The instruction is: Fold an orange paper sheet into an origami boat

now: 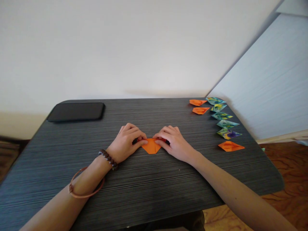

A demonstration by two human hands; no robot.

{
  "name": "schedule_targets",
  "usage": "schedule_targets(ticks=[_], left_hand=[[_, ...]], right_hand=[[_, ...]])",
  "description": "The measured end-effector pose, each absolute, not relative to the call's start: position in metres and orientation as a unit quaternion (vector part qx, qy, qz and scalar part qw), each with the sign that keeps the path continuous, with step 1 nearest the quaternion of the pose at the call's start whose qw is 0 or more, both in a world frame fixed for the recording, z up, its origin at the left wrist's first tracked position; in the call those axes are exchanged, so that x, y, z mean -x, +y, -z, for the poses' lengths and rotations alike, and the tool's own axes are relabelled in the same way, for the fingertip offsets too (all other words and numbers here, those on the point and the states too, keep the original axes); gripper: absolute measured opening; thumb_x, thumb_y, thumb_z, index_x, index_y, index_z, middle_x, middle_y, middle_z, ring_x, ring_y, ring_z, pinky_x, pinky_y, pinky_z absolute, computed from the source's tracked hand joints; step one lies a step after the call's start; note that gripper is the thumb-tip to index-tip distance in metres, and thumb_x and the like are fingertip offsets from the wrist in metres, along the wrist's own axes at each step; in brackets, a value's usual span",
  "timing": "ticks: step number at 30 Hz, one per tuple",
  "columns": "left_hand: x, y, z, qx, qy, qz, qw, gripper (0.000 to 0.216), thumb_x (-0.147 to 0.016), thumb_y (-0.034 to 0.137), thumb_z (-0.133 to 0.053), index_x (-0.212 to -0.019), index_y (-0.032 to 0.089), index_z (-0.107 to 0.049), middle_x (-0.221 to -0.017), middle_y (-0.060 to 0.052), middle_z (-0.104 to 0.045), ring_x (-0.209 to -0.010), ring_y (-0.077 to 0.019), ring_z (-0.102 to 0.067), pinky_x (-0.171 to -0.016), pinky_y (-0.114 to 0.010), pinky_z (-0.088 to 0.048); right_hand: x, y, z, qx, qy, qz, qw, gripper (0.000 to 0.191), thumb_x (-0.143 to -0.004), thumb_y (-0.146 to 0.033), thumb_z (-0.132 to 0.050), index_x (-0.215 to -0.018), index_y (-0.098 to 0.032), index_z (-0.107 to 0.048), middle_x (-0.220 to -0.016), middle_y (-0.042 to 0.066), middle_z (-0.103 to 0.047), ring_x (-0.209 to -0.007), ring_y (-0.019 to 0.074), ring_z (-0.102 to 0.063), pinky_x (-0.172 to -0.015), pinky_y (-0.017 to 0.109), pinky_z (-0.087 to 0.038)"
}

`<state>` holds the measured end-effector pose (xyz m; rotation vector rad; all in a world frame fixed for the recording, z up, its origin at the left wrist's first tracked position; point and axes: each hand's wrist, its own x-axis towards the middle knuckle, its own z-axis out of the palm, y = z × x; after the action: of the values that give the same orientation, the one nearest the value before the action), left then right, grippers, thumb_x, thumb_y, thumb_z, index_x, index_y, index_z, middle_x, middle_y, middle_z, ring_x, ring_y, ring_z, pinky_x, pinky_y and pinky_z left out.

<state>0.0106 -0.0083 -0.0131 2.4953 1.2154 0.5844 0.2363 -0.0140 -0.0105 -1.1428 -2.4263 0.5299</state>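
Observation:
A small folded sheet of orange origami paper (151, 147) lies at the middle of the dark table, its lower corners angled inward. My left hand (126, 141) pinches its upper left edge between thumb and fingers. On the opposite side, my right hand (172, 141) grips the upper right edge the same way. Both thumbs rest on top of the paper, and the fingertips behind it are partly hidden. A beaded bracelet (108, 158) and a thin brown band (86, 196) circle my left wrist and forearm.
Folded orange paper boats (201, 111) and several patterned green-blue ones (227, 124) stand at the table's right side, with another orange boat (231, 146) nearer me. A black phone (76, 111) lies at the back left. A white wall (144, 48) borders the table's (149, 186) far edge.

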Motion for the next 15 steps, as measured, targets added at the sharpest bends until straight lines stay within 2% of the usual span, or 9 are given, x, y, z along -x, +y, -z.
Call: schedule_targets(ticks=[6, 15], left_hand=[[-0.010, -0.010, 0.014, -0.894, 0.390, -0.198, 0.101, 0.018, -0.087, 0.031, -0.051, -0.092, 0.020, -0.064, -0.082, -0.003, -0.062, -0.088, -0.0188, -0.046, -0.081, -0.035, -0.038], [-0.012, -0.020, 0.007, -0.927, 0.322, -0.187, -0.039, 0.018, -0.089, 0.018, -0.047, -0.092, 0.018, -0.065, -0.085, -0.005, -0.062, -0.086, -0.0193, -0.050, -0.074, -0.033, -0.043]], right_hand=[[-0.233, -0.016, 0.014, 0.413, -0.877, -0.135, 0.204, 0.017, -0.089, -0.032, -0.051, -0.096, -0.022, -0.063, -0.089, 0.002, -0.060, -0.085, 0.0156, -0.048, -0.075, 0.031, -0.030], [-0.235, -0.023, 0.017, 0.364, -0.911, 0.025, 0.191, 0.022, -0.093, -0.024, -0.043, -0.099, -0.022, -0.063, -0.087, 0.002, -0.061, -0.083, 0.0165, -0.046, -0.073, 0.033, -0.028]])
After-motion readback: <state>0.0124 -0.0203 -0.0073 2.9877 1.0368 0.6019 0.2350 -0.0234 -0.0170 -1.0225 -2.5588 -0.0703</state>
